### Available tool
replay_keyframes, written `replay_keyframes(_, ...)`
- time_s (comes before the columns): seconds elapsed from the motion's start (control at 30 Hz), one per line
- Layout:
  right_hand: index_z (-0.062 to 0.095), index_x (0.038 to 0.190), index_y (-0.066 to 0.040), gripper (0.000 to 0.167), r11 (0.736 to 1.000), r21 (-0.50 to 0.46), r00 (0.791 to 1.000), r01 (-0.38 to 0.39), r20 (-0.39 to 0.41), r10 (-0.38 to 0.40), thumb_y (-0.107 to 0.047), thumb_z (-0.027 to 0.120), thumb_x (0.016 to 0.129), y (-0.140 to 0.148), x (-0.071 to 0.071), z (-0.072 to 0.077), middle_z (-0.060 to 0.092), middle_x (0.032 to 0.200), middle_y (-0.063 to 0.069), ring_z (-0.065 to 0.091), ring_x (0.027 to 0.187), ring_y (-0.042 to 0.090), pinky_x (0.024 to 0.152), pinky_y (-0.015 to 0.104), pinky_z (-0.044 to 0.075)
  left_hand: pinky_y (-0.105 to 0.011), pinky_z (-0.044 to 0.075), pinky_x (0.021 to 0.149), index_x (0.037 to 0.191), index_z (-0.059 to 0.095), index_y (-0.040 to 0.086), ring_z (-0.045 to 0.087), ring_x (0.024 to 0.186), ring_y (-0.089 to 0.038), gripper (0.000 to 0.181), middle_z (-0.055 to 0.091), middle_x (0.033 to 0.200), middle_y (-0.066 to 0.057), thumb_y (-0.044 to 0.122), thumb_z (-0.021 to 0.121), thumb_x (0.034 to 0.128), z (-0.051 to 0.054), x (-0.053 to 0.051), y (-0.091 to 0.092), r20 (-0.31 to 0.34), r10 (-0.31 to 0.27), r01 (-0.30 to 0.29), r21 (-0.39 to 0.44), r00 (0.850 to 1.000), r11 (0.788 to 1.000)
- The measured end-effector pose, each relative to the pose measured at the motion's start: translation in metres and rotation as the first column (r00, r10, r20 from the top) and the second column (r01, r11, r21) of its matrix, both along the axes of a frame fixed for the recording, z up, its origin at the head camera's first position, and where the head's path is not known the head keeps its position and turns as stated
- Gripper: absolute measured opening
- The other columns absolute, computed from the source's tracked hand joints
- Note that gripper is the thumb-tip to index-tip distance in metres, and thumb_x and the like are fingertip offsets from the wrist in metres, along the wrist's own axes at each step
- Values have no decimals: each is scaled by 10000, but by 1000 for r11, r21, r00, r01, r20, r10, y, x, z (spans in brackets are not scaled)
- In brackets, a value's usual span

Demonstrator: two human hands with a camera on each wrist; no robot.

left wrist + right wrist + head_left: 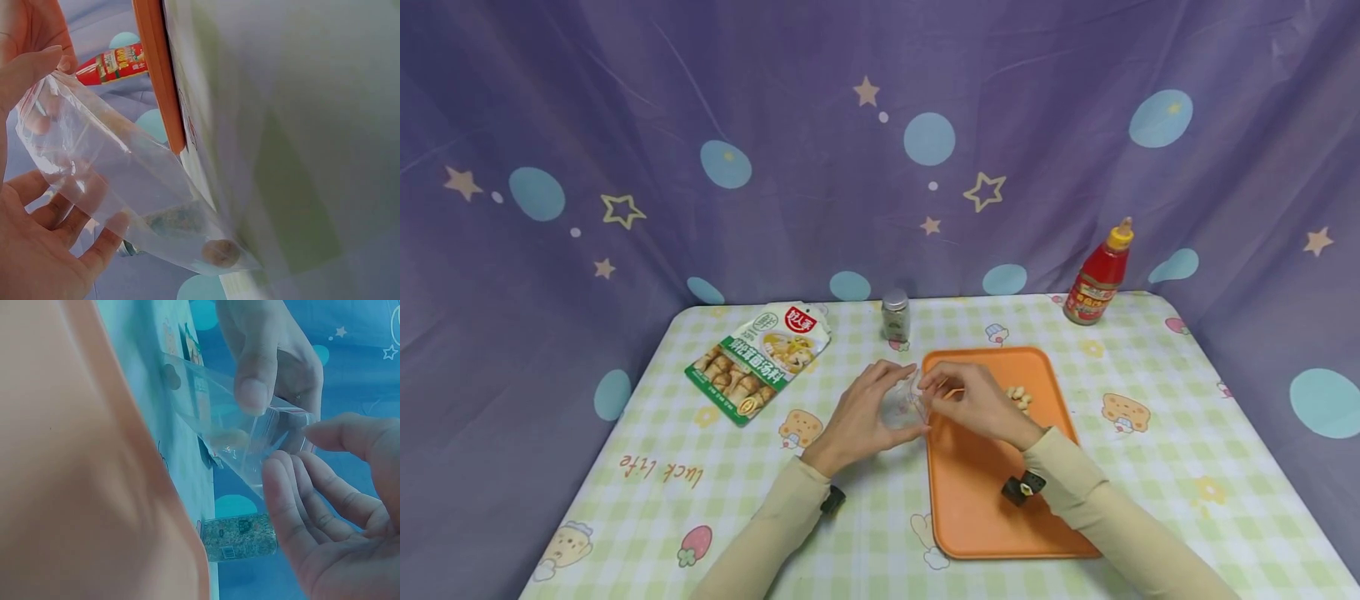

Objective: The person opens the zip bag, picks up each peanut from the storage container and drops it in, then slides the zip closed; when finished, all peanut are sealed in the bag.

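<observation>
A clear zip bag point(125, 156) with a red line at its mouth hangs between the two hands, slanting down. One small round brown piece point(220, 253) lies in its bottom corner. My left hand point(868, 412) holds the bag, thumb at the mouth and fingers along its side. At the bag's mouth, my right hand point(973, 400) has thumb and fingers bent round the rim point(305, 434); whether anything else is between them cannot be seen. Under the right hand lies an orange tray point(977, 517), with several small beige nut-like pieces point(1018, 397) near its far side.
A green and white seasoning packet point(760, 358) lies at the back left of the checked tablecloth point(752, 517). A small glass spice jar point(896, 317) stands behind the hands. A red sauce bottle point(1097, 279) with a yellow cap stands at the back right, before a purple curtain point(820, 208).
</observation>
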State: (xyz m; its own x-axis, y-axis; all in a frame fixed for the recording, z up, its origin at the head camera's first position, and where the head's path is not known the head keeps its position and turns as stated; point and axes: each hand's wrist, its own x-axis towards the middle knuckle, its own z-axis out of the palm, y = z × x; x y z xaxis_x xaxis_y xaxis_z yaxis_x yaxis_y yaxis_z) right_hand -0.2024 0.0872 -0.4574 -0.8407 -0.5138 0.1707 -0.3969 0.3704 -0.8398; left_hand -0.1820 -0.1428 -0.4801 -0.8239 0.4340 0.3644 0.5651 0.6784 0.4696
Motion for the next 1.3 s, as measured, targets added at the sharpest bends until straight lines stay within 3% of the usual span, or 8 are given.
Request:
replay_keyframes(0.27,764,1080,-112,144,1000,0,1000,12,-2,-12,-85,722,946,7,1,0,764,1036,-3,696,902,125,832,289,589,-390,532,989,1483,585,151,603,1165,-168,862,614,1317,31,549,881,779,0,-1,1,5,-1,1,-3,1000,1000)
replay_keyframes(0.57,764,1078,-88,160,996,3,996,84,22,-84,-208,744,974,33,-2,-2,759,1033,0,692,938,143,864,299,584,-385,534,992,1494,572,189,587,1163,-141,873,627,1333,0,554,888,766,1,0,1,-13,7,-7,-16,1000,1000)
replay_keyframes(0.73,758,1055,-63,153,994,-4,994,106,24,-106,-193,744,976,52,-5,-8,761,1007,52,708,887,171,791,273,591,-396,534,990,1490,579,185,589,1159,-147,884,635,1325,-17,507,921,741,0,1,0,-16,10,-10,0,1000,1000)
replay_keyframes(0.9,750,1061,-50,138,993,-6,991,116,64,-116,-155,742,972,72,-3,-12,756,1017,117,737,857,288,660,300,606,-397,532,997,1490,579,182,589,1160,-149,892,626,1318,13,506,925,734,0,1,1,-10,20,-20,-6,1000,1000)
replay_keyframes(1.0,754,1064,-73,126,988,58,988,145,34,-148,-153,748,966,83,0,-14,761,1022,79,745,863,247,662,291,601,-399,532,1000,1494,575,184,589,1156,-152,893,618,1320,29,505,924,737,0,2,1,-6,22,-22,-10,1000,1000)
replay_keyframes(1.13,763,1033,-117,80,971,147,980,191,-81,-180,-138,757,956,96,3,-21,770,988,5,730,859,138,762,267,587,-396,530,995,1502,566,189,583,1148,-150,893,609,1326,35,498,922,744,1,2,1,2,21,-21,-14,1000,1000)
replay_keyframes(1.3,759,1014,-125,74,962,179,974,206,-136,-183,-95,756,947,109,7,-29,767,937,-26,706,835,97,760,271,588,-396,533,974,1502,567,171,581,1136,-153,888,606,1325,36,508,911,756,0,2,0,6,18,-18,-15,1000,1000)
